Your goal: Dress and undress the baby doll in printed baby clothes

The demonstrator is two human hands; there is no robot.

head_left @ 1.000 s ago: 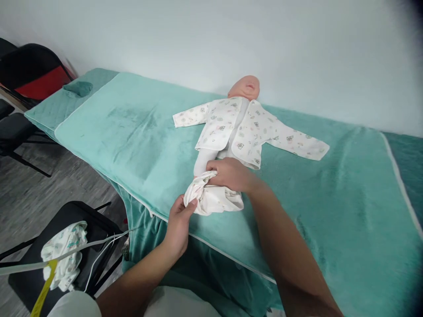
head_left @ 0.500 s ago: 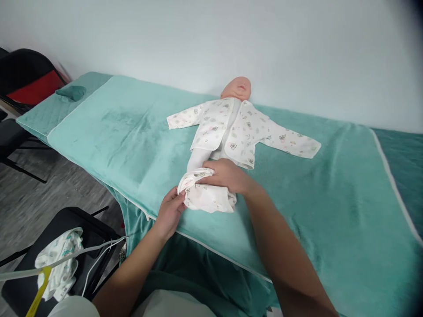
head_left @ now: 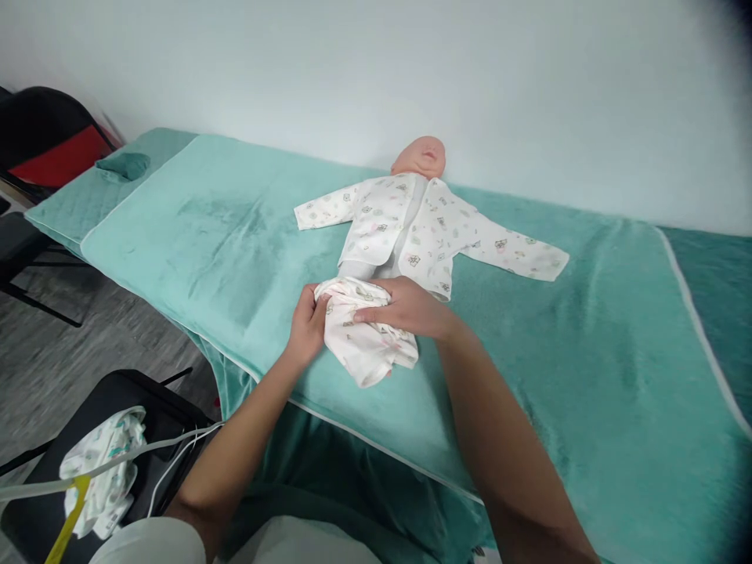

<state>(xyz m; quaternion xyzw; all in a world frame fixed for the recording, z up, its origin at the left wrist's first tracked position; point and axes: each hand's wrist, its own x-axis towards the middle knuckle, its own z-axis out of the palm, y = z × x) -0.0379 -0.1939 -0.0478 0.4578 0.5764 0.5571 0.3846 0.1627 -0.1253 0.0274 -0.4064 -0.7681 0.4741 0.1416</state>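
Note:
A baby doll (head_left: 418, 157) lies on its back, head toward the wall, in a white printed jacket (head_left: 376, 223) that hangs open down the front. Bunched around the doll's lower legs are white printed baby trousers (head_left: 364, 345). My left hand (head_left: 309, 321) grips the trousers' left edge between thumb and fingers. On the other side my right hand (head_left: 405, 309) holds the gathered upper edge, thumb on top and fingers behind the cloth. One grey-white leg (head_left: 357, 270) shows just below the jacket; the feet are hidden in the cloth.
The doll rests on a bed with a green velvet cover (head_left: 235, 227), against a white wall. At lower left, a black chair (head_left: 141, 392) holds a crumpled white printed cloth (head_left: 106, 462). A pale cable (head_left: 141, 450) and yellow strap (head_left: 76, 509) cross there. Another chair (head_left: 47, 133) stands farther left.
Both hands have moved the bunched trousers up the legs toward the jacket, covering more of the leg. My left hand has risen the most, and the lower cloth now hangs longer.

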